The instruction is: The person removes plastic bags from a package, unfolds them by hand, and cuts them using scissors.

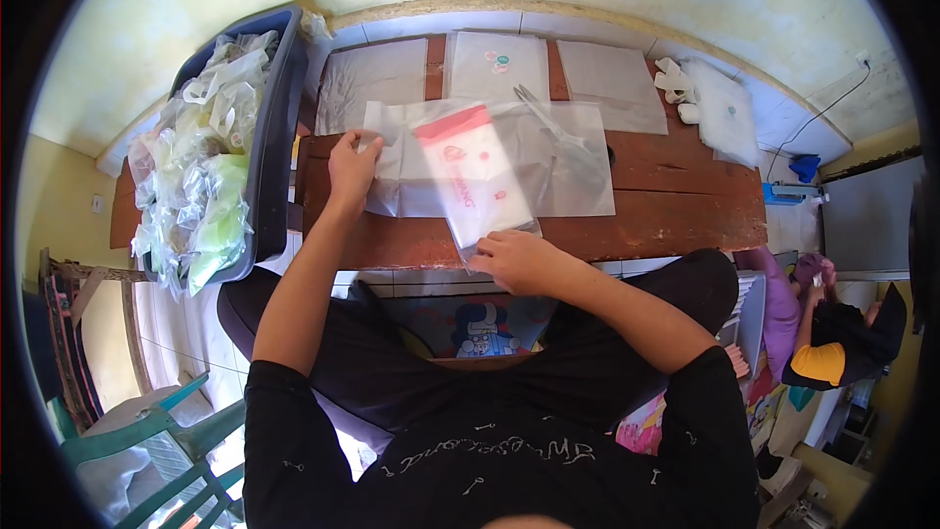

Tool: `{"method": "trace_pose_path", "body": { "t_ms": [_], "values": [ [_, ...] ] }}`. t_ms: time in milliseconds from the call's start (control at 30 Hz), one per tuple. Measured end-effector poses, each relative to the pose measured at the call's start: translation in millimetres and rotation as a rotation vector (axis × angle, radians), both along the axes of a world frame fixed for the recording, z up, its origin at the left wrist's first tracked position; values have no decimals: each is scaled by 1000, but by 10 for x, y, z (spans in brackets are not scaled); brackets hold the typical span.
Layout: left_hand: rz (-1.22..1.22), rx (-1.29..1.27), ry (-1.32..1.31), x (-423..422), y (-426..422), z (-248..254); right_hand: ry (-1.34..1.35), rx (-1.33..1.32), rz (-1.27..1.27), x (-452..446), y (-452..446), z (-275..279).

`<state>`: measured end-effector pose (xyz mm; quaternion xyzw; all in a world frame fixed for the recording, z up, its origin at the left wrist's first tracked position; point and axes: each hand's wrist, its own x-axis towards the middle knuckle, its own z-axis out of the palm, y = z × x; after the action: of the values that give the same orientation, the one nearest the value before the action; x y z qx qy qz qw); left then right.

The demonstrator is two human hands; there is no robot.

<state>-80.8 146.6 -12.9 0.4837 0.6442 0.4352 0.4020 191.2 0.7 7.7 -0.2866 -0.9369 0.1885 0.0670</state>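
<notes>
A clear plastic bag [397,186] lies flat across the low wooden table, with its left edge between the fingers of my left hand [351,168]. Slanting over its middle is a white packet [470,171] with a red band and red printing, in a clear wrapper. My right hand [514,260] grips this packet by its near end, at the table's front edge. Scissors [558,127] lie at the right part of the clear bag; whether over or under the film I cannot tell.
Stacks of plastic bags [377,88] line the table's [676,225] back, one with round stickers [499,61]. A dark tub [284,127] full of filled bags stands left. A white plastic bundle [723,113] lies right. Another person [832,343] sits at far right; a green chair [176,441] stands lower left.
</notes>
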Motion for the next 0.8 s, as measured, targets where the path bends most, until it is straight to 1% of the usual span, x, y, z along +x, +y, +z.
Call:
{"method": "trace_pose_path", "body": {
  "t_ms": [33,67,100,133,167,200,267,333,367,400,433,467,500,533,567,600,667,733,800],
  "values": [
    [-15,12,-9,-15,15,-45,38,-85,31,25,12,27],
    [-30,23,-18,-27,25,-89,37,-86,29,77,35,72],
    [-30,23,-19,-21,12,-40,89,-178,-141,139,92,196],
    [-63,-73,36,-15,-17,56,141,-270,-311,213,162,280],
    [-95,-167,91,-16,-35,111,186,-194,-481,326,269,307],
    [-92,-167,90,-21,-38,96,231,-116,-649,463,386,338],
    [-131,-86,145,-21,-37,42,89,-1,-997,726,543,575],
    [-126,-91,95,-30,-31,20,-56,66,-1155,1044,622,513],
    [-123,-97,47,-35,-22,13,-55,70,-1155,1126,638,468],
    [-123,-94,47,-33,-13,4,-137,-48,-1192,1165,645,459],
    [-98,-81,-15,-29,-9,-10,-221,-169,-1225,1188,643,446],
    [-73,-67,-78,-33,0,-23,-221,-168,-1225,1191,643,430],
    [-72,-67,-78,-49,8,5,-229,-234,-1230,1164,640,432],
    [-67,-124,-82,-78,13,36,-237,-303,-1235,1147,629,427],
    [-64,-183,-87,-91,13,56,-238,-305,-1236,1154,623,417],
    [-65,-184,-87,-91,14,44,-207,-296,-1248,1177,623,403],
    [-41,-144,-223,-91,22,26,-174,-283,-1259,1250,637,337],
    [-55,-113,-216,-101,32,-11,-164,-222,-1281,1306,665,259],
    [-69,-87,-211,-99,17,-16,-120,-266,-1292,1339,667,230]
  ]
}}
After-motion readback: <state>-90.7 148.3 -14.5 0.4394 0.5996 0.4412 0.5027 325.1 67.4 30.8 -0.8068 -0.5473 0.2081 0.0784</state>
